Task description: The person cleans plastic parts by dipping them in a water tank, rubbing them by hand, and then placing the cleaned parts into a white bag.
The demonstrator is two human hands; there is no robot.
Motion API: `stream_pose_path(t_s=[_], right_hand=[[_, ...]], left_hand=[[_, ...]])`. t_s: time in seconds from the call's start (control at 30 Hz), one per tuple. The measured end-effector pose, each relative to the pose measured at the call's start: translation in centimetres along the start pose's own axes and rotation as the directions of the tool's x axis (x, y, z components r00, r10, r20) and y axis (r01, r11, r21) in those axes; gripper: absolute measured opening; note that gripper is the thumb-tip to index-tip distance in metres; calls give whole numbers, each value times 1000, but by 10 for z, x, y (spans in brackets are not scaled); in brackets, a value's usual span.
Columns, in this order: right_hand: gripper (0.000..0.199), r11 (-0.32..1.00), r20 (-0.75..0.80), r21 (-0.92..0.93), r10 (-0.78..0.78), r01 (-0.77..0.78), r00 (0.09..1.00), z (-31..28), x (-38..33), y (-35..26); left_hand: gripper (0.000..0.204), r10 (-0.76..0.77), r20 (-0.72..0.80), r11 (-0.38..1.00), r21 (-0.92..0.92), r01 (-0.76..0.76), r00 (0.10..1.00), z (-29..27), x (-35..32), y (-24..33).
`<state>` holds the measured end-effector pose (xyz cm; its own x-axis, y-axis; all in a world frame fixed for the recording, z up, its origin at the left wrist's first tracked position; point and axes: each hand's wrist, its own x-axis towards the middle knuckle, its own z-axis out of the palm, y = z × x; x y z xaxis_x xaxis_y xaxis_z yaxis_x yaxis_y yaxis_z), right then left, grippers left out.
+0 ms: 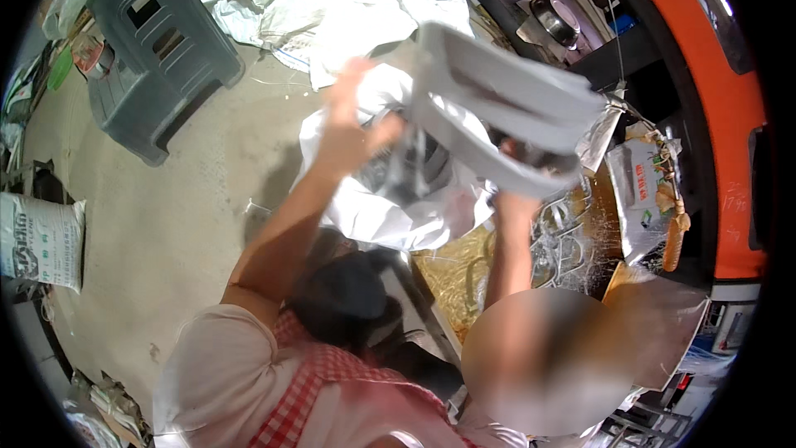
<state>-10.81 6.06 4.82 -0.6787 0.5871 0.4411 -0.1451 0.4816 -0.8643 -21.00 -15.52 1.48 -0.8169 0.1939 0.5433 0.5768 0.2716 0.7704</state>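
Overhead, a grey plastic tray (506,104) was tilted and blurred above a large white sack (390,207), held up by both hands. On the left, the left hand (348,120) had its grip closed on the tray's near-left edge, thumb spread toward the right. On the right, the right hand (516,187) sat under the tray's lower rim, mostly hidden; I could not tell whether that grip was closed. Below the sack lay yellowish straw-like material (452,270) beside metal wire pieces (564,236). Far left, 2 grey plastic stools (157,50) stood on the concrete floor (166,224), and a printed white bag (41,241) lay at the left edge.
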Motion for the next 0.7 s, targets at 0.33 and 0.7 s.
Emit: stream_pose_path(t_s=[0.33,0.7], right_hand=[[50,924,485,-374,125,76,866,99,-72,121],[37,596,428,-801,629,-50,649,165,-92,187]], left_hand=[[28,-814,358,214,-547,809,458,-56,-56,-106],[27,-845,160,451,-299,841,511,-39,-59,-69]])
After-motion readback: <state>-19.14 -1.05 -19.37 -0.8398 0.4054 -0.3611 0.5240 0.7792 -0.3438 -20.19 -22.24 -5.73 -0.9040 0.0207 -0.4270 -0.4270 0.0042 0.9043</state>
